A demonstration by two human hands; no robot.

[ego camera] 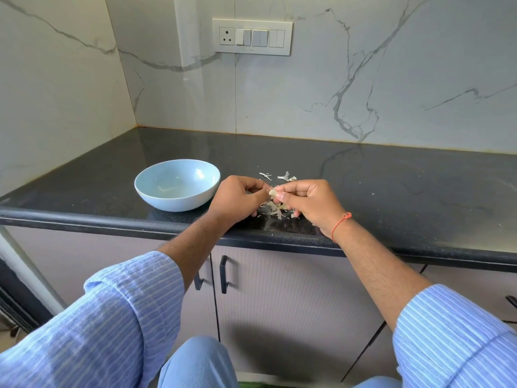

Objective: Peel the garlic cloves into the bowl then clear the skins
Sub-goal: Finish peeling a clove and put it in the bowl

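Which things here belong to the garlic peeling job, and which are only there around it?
Job: clove, pinched between left hand and right hand; bowl, left of the hands; skins on the counter under the hands.

Not the job: switch panel on the wall; cabinet handle under the counter.

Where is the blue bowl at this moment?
In the head view the blue bowl stands on the black counter near its front edge, just left of the left hand and away from the garlic skins.
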